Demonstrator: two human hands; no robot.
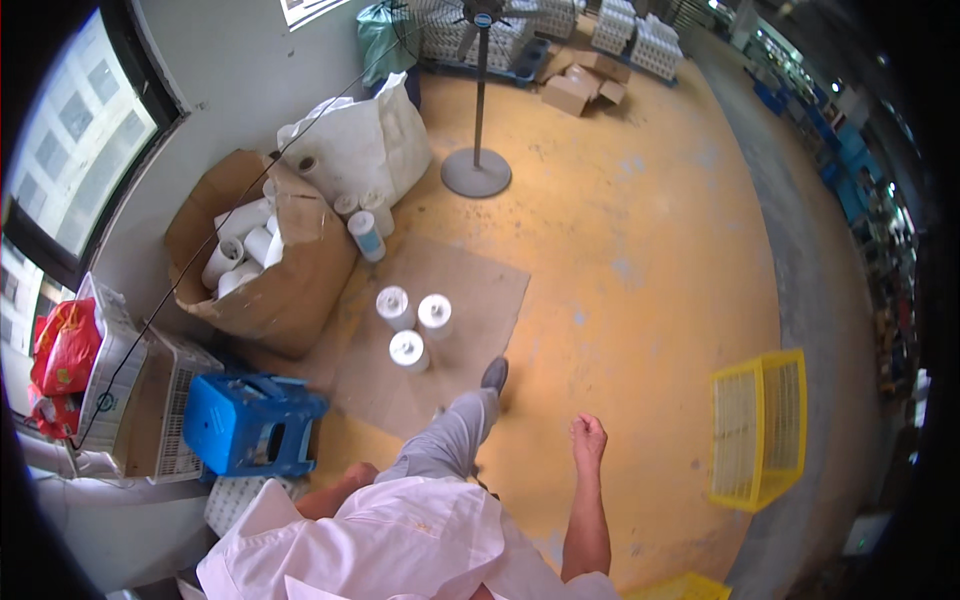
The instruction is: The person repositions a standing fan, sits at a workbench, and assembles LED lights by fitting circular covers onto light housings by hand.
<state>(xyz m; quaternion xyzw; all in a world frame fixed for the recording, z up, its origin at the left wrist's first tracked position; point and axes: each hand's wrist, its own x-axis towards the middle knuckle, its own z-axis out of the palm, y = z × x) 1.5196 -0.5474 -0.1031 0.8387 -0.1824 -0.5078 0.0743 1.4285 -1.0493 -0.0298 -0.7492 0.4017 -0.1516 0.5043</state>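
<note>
My right hand [589,436] hangs out to the right over the orange floor, its fingers curled in and nothing visible in them. My left hand [361,474] is low beside my grey trousers; its fingers are mostly hidden. Neither hand touches any object that I can see. Ahead of my stepping foot, three white cylinders stand upright on a flat brown sheet [465,275]: a left one [394,307], a right one [435,315] and a nearer one [408,351]. Each has a small fitting or hole at its top, too small to make out.
A big cardboard box [320,300] of white cylinders stands at left, with a white sack [385,140] behind. A blue stool [240,425] is near my left. Far ahead stands a pedestal fan [477,173]. To the right is a yellow basket [757,430]. A cable crosses the left side.
</note>
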